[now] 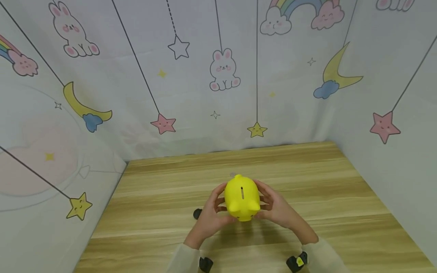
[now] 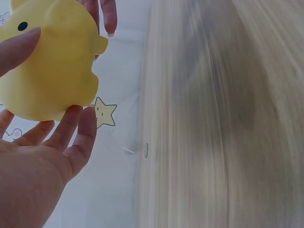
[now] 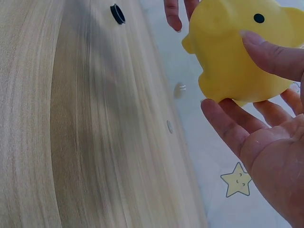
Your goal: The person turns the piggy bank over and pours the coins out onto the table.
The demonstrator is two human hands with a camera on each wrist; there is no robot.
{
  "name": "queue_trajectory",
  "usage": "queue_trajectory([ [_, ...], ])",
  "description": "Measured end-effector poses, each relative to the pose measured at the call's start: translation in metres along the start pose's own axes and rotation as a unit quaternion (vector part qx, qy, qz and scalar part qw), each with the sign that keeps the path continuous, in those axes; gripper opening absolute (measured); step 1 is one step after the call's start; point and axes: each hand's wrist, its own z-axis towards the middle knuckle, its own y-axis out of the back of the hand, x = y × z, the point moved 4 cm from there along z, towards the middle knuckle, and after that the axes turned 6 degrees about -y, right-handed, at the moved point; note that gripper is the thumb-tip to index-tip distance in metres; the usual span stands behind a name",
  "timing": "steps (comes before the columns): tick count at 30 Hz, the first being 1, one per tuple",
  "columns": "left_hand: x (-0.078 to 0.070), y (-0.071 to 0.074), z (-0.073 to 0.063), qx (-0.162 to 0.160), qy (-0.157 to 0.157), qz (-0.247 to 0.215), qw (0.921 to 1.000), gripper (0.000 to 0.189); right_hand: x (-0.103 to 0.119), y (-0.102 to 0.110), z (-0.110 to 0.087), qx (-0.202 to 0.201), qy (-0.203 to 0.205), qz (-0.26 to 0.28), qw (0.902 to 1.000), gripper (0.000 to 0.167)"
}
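A yellow piggy bank point(image 1: 242, 199) with a coin slot on its back is held up off the wooden table, its face towards me. My left hand point(image 1: 210, 216) grips its left side, with the thumb point(image 2: 21, 50) by one black eye and the other fingers curled round below. From the opposite side my right hand point(image 1: 278, 210) holds it likewise, its thumb point(image 3: 266, 54) on the cheek. Next to the left hand lies a black round cap point(image 1: 197, 214), partly hidden by that hand in the head view and showing its rim in the right wrist view.
A small flat disc like a coin point(image 1: 233, 174) lies on the wooden table point(image 1: 153, 182) behind the piggy bank. White cloth walls point(image 1: 191, 94) printed with stars, moons and rabbits stand round the table's back and sides. Black wrist straps point(image 1: 296, 262) sit at both cuffs.
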Motion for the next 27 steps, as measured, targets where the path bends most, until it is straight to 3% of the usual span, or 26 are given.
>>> queue_trajectory([
  [4, 0.001, 0.000, -0.001, 0.004, 0.003, 0.001, 1.0000, 0.096, -0.001, -0.001, 0.000, 0.011, 0.001, 0.018, 0.9998, 0.095],
  [7, 0.003, 0.000, -0.001, 0.008, 0.026, -0.005, 0.9996, 0.094, -0.003, 0.000, -0.002, 0.012, -0.024, 0.017, 0.9995, 0.094],
  [11, 0.006, 0.001, -0.001, 0.009, 0.091, 0.004, 0.9958, 0.079, -0.007, 0.002, -0.004, -0.007, -0.103, -0.001, 0.9947, 0.082],
  [15, 0.009, -0.004, -0.001, 0.009, 0.164, 0.042, 0.9856, 0.059, -0.010, -0.001, -0.004, -0.021, -0.191, -0.032, 0.9808, 0.055],
  [19, 0.010, -0.010, -0.001, 0.003, 0.213, 0.069, 0.9745, 0.073, -0.011, -0.006, -0.002, -0.021, -0.240, -0.063, 0.9686, 0.066],
  [22, 0.011, -0.012, -0.002, -0.002, 0.225, 0.079, 0.9711, 0.076, -0.010, -0.009, -0.001, -0.024, -0.252, -0.068, 0.9649, 0.069],
  [27, 0.009, -0.012, -0.001, 0.001, 0.214, 0.081, 0.9734, 0.072, -0.007, -0.007, -0.001, -0.023, -0.254, -0.059, 0.9652, 0.065],
])
